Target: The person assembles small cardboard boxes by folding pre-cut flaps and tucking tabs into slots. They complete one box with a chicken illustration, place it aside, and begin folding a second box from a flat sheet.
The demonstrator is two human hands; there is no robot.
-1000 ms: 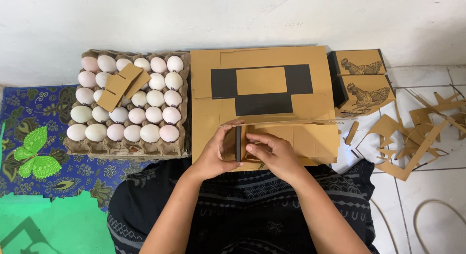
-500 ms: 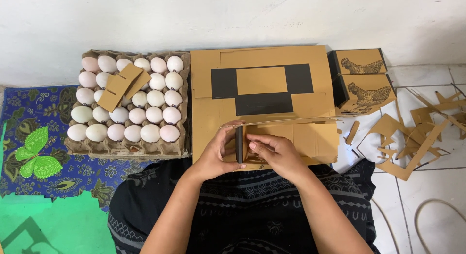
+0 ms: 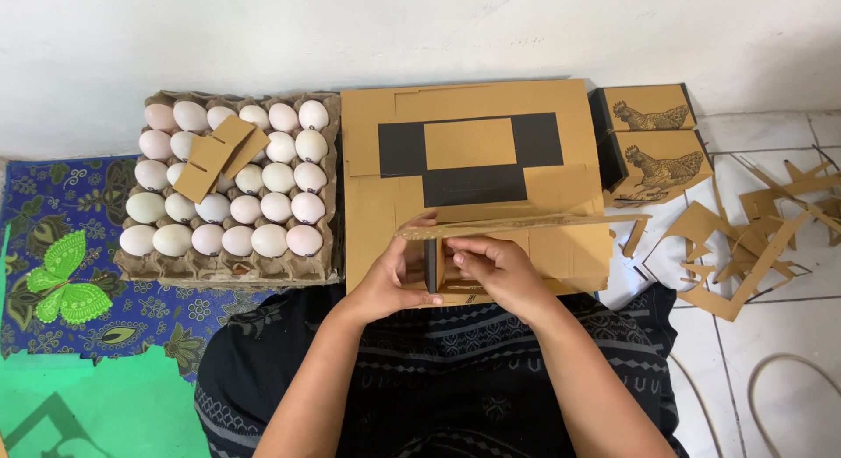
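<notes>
Left hand (image 3: 392,285) and right hand (image 3: 498,272): both clasped around half-folded cardboard box (image 3: 438,270), steadying its walls. Long flap (image 3: 526,224) raised level above. Egg tray (image 3: 229,186) near the left hand.

Behind the left hand (image 3: 392,283) and right hand (image 3: 499,272), the folded cardboard piece (image 3: 517,223) was mostly hidden; beside it, the cord (image 3: 771,379) ran off the edge.
</notes>
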